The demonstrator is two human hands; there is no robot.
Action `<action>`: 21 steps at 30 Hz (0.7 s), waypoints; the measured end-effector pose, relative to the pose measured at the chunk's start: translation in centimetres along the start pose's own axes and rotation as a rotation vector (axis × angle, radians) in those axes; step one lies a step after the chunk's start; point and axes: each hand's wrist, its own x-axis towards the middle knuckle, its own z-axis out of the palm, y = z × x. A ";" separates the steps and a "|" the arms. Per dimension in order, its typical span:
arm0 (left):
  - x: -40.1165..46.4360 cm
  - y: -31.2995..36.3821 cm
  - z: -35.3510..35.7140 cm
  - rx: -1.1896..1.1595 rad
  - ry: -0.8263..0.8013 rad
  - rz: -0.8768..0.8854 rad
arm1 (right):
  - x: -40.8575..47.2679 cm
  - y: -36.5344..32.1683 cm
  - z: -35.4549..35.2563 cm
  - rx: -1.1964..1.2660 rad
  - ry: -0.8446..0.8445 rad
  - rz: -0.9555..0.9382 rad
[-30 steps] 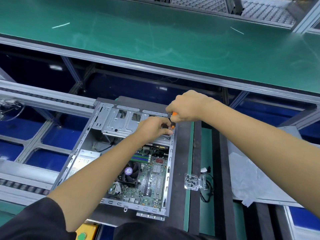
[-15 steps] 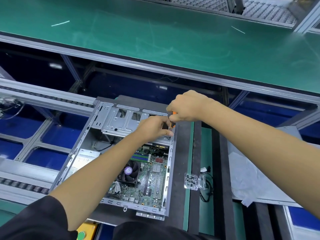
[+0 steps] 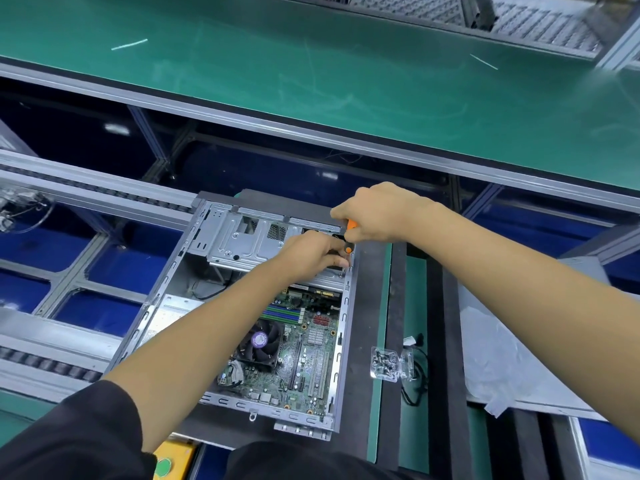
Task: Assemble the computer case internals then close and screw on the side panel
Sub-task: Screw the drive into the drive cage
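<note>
Dark work surface (image 3: 367, 306) with green strips carries everything you are working on, and the open computer case (image 3: 194, 292) lies flat on it, side panel off, directly below you.

Nearest you, at the case's near rim, sits the motherboard (image 3: 311, 362), with the black cooling fan (image 3: 258, 344) on its left half. Just right of the case, level with the fan, a small clear plastic box of screws (image 3: 388, 363) rests on the surface, with a black cable (image 3: 415, 386) looped beside it. Farther right of the case lies a grey sheet-metal side panel (image 3: 512, 348) under a plastic film.

Your left forearm crosses over the case from its near left corner. Your left hand (image 3: 311, 252) is at the case's far right corner, fingers curled down at the screwdriver's shaft; whether they pinch the shaft or a screw, you cannot tell. Your right hand (image 3: 377, 213) sits just above it, closed around the orange-and-black screwdriver (image 3: 349, 237), which points down toward the case's right rim. Both hands work over the silver drive cage (image 3: 239, 240) that fills the far end of the case.

Beyond the case runs a dark gap with blue panels, then a long green conveyor belt (image 3: 311, 71).
</note>
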 end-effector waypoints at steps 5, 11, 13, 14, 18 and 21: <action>-0.3 0.7 0.4 -0.031 0.087 -0.046 | -0.1 0.1 0.4 -0.084 -0.048 0.108; -0.2 0.2 0.7 -0.051 0.078 -0.047 | -1.3 -0.1 0.0 0.021 -0.026 -0.039; -0.3 -0.1 0.7 -0.047 0.071 -0.035 | -1.2 -0.5 -0.1 0.014 -0.018 -0.072; -0.4 -0.2 0.8 -0.052 0.061 -0.036 | -1.1 -0.6 -0.2 0.027 -0.022 -0.053; -0.3 0.0 0.5 -0.056 0.047 -0.033 | -0.5 -0.9 -0.4 -0.016 -0.089 0.098; -0.1 0.5 0.9 -0.066 0.118 -0.035 | -0.2 -1.2 -0.2 -0.082 -0.106 0.172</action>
